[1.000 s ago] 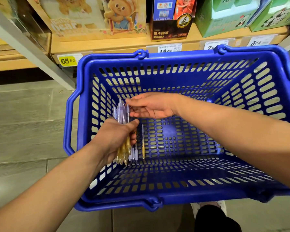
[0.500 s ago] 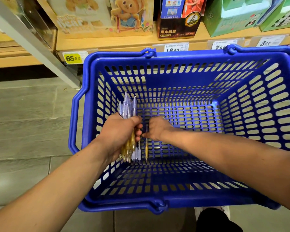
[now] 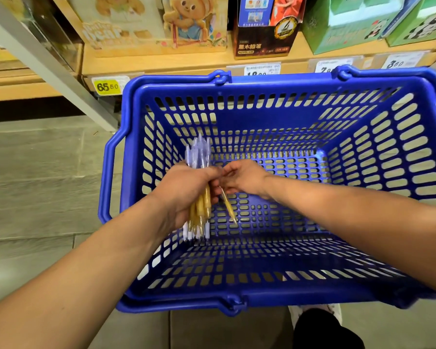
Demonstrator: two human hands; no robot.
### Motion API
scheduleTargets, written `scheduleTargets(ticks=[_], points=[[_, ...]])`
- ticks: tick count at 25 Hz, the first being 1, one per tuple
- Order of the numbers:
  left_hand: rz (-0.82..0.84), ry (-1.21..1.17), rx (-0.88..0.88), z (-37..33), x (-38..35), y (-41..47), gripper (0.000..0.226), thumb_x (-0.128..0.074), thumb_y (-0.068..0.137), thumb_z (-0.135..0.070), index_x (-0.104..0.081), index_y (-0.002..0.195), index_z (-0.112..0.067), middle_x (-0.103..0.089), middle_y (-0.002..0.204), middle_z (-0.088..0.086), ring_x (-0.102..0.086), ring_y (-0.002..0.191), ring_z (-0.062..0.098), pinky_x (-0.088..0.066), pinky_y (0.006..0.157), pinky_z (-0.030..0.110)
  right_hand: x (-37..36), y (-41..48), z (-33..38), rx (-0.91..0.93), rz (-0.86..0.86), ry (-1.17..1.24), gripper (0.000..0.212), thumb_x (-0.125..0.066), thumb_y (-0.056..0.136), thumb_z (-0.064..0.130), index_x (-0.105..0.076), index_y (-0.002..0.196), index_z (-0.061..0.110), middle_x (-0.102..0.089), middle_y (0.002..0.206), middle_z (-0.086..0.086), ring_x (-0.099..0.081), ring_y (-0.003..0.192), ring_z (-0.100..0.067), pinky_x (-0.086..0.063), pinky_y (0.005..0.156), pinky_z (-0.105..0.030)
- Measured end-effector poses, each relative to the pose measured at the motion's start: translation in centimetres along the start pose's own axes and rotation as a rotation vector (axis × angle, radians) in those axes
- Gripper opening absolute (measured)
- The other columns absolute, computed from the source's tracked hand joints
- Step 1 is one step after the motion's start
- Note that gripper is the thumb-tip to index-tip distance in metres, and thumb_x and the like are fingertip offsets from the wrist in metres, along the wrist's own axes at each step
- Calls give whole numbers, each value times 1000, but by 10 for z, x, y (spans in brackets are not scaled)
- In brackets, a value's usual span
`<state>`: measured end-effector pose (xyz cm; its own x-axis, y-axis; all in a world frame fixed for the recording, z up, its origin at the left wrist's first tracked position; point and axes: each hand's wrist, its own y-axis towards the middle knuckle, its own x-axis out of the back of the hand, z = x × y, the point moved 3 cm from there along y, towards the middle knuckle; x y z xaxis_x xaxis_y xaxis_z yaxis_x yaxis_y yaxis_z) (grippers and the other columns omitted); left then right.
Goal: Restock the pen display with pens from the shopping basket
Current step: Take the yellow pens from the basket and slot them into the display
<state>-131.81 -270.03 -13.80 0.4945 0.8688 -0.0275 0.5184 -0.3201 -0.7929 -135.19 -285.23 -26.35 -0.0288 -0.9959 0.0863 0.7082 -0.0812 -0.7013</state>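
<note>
Clutching one pen bundle (image 3: pixel 200 157), left grip (image 3: pixel 186 190) closed; right grip (image 3: pixel 242 181) pinches one pen (image 3: pixel 228 206) in one basket (image 3: pixel 287 80).

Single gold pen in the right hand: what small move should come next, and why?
Probably tuck the single gold pen into the pen bundle. The right hand pinches it right beside the bundle that the left hand grips above the blue basket, its tip slanting down, so a short sideways slide would likely join them.
</note>
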Motion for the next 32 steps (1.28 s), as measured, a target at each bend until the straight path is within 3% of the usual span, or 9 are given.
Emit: scheduleTargets(ticks=[5, 8, 12, 15, 20, 25, 28, 32], points=[[21, 35, -16, -20, -22, 12, 13, -72, 94, -10, -67, 95, 2, -70, 67, 9, -65, 52, 13, -57, 48, 24, 23, -18, 21, 52, 20, 284, 11, -74, 86, 8, -72, 98, 8, -77, 90, -10, -74, 83, -20, -60, 90, -34], [-14, 76, -23, -27, -32, 24, 16, -72, 93, -10, -68, 103, 2, -68, 72, 9, -64, 55, 14, -57, 53, 26, 38, -35, 30, 42, 41, 360, 18, -72, 89, 11, -72, 105, 5, -76, 95, -13, -73, 86, -19, -60, 76, -23], [-6, 28, -4, -35, -42, 25, 10, -68, 96, -14, -68, 91, -5, -65, 66, 5, -61, 54, 15, -56, 55, 28, 58, -62, 38, -4, 28, 376, 13, -72, 89, 18, -71, 100, 11, -73, 93, -7, -67, 81, -11, -56, 68, -17], [-19, -121, 41, -34, -52, 4, 16, -64, 99, -14, -66, 85, -6, -61, 63, 4, -59, 49, 13, -56, 48, 24, 69, -92, 48, -59, 40, 428, 15, -69, 93, 23, -69, 104, 12, -74, 105, -10, -69, 92, -15, -58, 77, -20], [-61, -392, 94, -26, -86, -89, 10, -63, 101, -16, -66, 99, -8, -69, 71, 1, -66, 55, 10, -58, 54, 26, 69, -180, 82, -134, -18, 603, 6, -64, 98, 21, -65, 92, 21, -70, 78, 3, -67, 62, -4, -57, 65, -16], [51, -405, 82, -89, -90, -202, 16, -63, 100, -14, -64, 113, -4, -69, 77, 4, -67, 63, 12, -60, 60, 27, 67, -294, 169, -110, 67, 634, 15, -59, 101, 22, -61, 87, 17, -64, 59, 7, -60, 49, -3, -51, 58, -21], [111, -394, 62, -140, -83, -266, 19, -63, 100, -13, -65, 115, -1, -72, 77, 6, -70, 64, 13, -61, 61, 28, 71, -353, 235, -114, 40, 695, 2, -61, 100, 14, -62, 97, 14, -64, 65, 3, -59, 46, -2, -54, 66, -24], [164, -356, 27, -213, -70, -368, 9, -62, 100, -10, -69, 102, -4, -74, 77, 3, -71, 67, 12, -62, 64, 29, 77, -444, 328, -86, -5, 750, 11, -63, 97, 6, -64, 106, 12, -69, 78, -3, -67, 57, -7, -58, 65, -22]])
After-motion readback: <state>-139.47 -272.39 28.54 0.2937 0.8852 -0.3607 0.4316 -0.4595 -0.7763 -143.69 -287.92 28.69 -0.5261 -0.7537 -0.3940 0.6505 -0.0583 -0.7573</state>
